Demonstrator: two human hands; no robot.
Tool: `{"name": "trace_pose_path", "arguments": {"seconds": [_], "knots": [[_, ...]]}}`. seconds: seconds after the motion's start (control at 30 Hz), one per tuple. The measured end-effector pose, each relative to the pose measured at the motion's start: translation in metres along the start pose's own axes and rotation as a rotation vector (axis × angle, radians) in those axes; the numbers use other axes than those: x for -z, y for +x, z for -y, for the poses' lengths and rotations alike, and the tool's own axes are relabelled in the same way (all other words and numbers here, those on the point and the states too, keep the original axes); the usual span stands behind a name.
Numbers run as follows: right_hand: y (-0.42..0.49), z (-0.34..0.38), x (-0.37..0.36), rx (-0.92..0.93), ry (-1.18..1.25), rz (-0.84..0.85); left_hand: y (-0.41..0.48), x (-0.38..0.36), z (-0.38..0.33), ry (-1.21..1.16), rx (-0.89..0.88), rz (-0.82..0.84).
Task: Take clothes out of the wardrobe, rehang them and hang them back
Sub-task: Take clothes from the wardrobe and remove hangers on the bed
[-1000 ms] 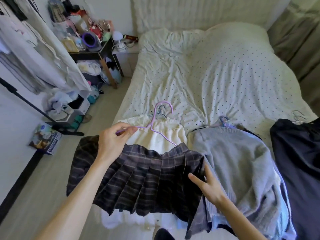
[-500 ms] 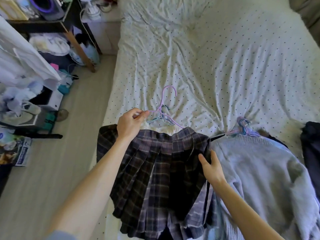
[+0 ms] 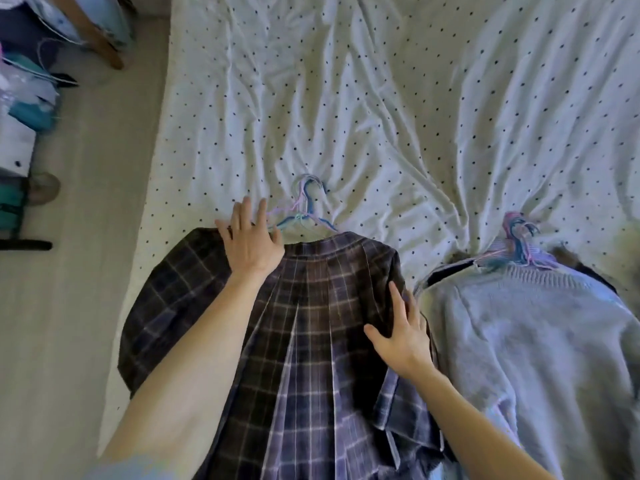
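bedroom in a home. bed [image 3: 381,98] with a rumpled white dotted sheet fills most of the view. plaid skirt [image 3: 322,341] and grey sweater [image 3: 540,341] lie at its near edge, with wire hangers [image 3: 304,209] poking out at their tops. pale floor [image 3: 86,289] runs along the bed's left edge. a wooden furniture leg [image 3: 104,50] and a heap [image 3: 31,109] of bags and cloth are at far left.
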State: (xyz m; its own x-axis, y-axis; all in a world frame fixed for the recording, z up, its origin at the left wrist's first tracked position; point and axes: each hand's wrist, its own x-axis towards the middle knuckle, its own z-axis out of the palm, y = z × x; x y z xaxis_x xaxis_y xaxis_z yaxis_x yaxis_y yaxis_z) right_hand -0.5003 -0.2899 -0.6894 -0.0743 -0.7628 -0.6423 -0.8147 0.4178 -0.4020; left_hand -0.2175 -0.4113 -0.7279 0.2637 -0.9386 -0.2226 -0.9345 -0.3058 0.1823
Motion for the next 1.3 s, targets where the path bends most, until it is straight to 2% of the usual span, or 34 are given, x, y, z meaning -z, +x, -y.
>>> {"name": "trace_pose_path", "arguments": {"seconds": [0.13, 0.2, 0.27, 0.37, 0.5, 0.63, 0.77, 0.9, 1.07, 1.3], "knots": [[-0.009, -0.023, -0.027, 0.126, -0.03, -0.112, -0.063, -0.033, -0.012, -0.042, -0.214, -0.109], [-0.012, -0.033, -0.035, 0.144, -0.081, -0.084, -0.107, -0.05, -0.012, 0.004, -0.263, 0.011], [-0.015, -0.039, -0.039, 0.108, -0.156, 0.029, -0.139, -0.062, -0.006, 0.088, -0.207, 0.204], [-0.023, -0.041, -0.036, 0.084, -0.226, 0.149, -0.146, -0.067, -0.002, 0.158, -0.098, 0.379], [-0.063, -0.042, -0.009, 0.08, -0.096, 0.173, -0.144, -0.035, -0.018, 0.137, 0.018, 0.567], [-0.135, -0.063, 0.038, 0.091, 0.021, 0.069, -0.186, 0.021, -0.03, 0.111, 0.023, 0.724], [-0.22, -0.116, 0.108, 0.083, 0.098, -0.105, -0.241, 0.079, -0.068, 0.094, -0.065, 0.707], [-0.309, -0.195, 0.191, 0.08, 0.077, -0.325, -0.301, 0.119, -0.159, 0.095, -0.288, 0.61], [-0.425, -0.318, 0.269, -0.006, 0.069, -0.641, -0.4, 0.142, -0.336, 0.073, -0.686, 0.448], [-0.584, -0.47, 0.286, -0.296, 0.113, -1.012, -0.595, 0.145, -0.575, -0.021, -1.357, 0.33]]}}
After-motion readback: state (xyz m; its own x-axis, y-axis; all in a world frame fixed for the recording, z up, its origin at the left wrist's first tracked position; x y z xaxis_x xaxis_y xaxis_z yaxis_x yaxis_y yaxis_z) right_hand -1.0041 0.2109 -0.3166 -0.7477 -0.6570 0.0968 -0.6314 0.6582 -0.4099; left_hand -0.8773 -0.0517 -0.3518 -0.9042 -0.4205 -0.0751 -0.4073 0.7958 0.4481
